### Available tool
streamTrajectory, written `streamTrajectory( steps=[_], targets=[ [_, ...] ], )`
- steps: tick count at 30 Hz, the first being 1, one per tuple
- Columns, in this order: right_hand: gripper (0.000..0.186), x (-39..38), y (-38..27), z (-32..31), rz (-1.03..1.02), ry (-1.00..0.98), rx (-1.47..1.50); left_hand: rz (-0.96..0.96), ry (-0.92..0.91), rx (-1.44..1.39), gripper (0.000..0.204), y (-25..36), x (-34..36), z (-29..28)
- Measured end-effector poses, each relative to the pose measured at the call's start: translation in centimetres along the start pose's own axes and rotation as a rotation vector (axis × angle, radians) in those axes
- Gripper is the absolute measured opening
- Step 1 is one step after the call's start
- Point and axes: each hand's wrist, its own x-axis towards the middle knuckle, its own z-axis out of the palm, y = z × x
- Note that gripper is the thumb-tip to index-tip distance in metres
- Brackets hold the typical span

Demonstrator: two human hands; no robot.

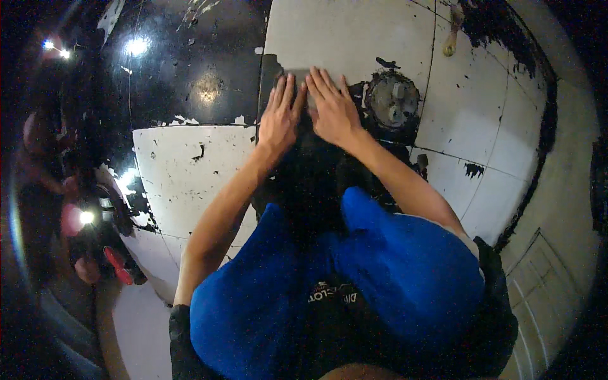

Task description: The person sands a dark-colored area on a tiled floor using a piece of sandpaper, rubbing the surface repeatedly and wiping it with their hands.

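My left hand and my right hand lie flat side by side, fingers stretched out and pointing away from me. Neither holds anything. Under and between them is a dark patch, running back toward my knees; whether it is a loose sheet or a black coating I cannot tell. The fingertips reach the edge of a pale floor tile. Just right of my right hand is a round grey disc-shaped thing with small blocky lumps on it, ringed by black residue.
Black coating covers the far left floor, its edges ragged against white tiles. A small brush-like object lies at the far right. At left is another person with a red-and-black shoe. Dark flakes dot the right tiles.
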Motion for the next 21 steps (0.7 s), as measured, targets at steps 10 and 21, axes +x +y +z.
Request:
streamTrajectory(
  steps=[10, 21],
  targets=[
    [0.071, -0.9, -0.2, 0.7, 0.004, -0.081, -0.111, 0.01, -0.096, 0.158, 0.068, -0.1, -1.3, 1.2],
    [0.07, -0.7, -0.2, 0.8, -0.002, -0.076, -0.026, -0.007, -0.023, 0.045, 0.066, -0.2, -2.2, 1.8]
  ],
)
